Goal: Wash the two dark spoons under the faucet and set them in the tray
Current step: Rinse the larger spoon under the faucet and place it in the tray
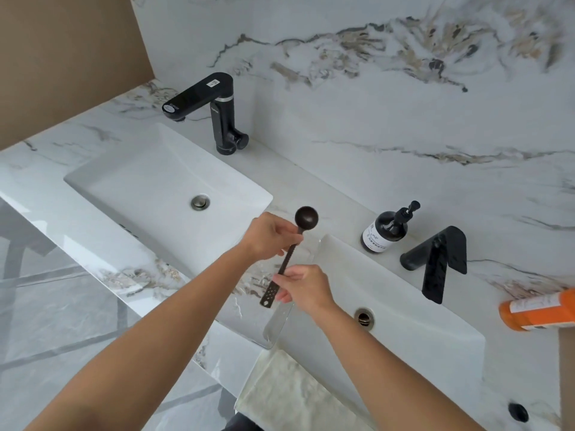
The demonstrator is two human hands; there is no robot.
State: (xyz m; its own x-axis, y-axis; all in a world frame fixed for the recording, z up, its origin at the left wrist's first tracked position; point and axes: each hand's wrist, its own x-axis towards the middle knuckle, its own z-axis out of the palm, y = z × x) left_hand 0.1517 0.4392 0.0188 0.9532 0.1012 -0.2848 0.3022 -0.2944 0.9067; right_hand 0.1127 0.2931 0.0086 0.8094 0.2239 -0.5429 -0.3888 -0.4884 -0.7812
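**Both hands on one dark spoon, over the strip of counter between the sinks**

So the left hand (270,234) is curled around the neck of the dark spoon (287,253), just under its round bowl, fingers closed with the thumb side pressed to the stem. The right hand (303,286) pinches lower down the handle, right above the flat perforated end, fingers folded in. Two grips on one skinny stick looks to me like a handover or a rub-down, hard to say which. The bowl end points up and away, the holed end hangs down toward the person.

I can only spot this one spoon; the second isn't anywhere I can see.

Directly below the hands sits a clear tray (278,325) on the marble counter (102,126), between the two basins. It's see-through, so I can't tell if anything lies in it. Handy spot, I guess: a short drop once the rinse is done.

Left sink (161,169) has the black faucet (207,104), right sink (404,309) has an angled black one (438,262). No water running from either, as far as I can tell. A soap pump bottle (387,230) and an orange bottle (538,311) sit further right, and a folded towel (289,396) hangs at the near edge.
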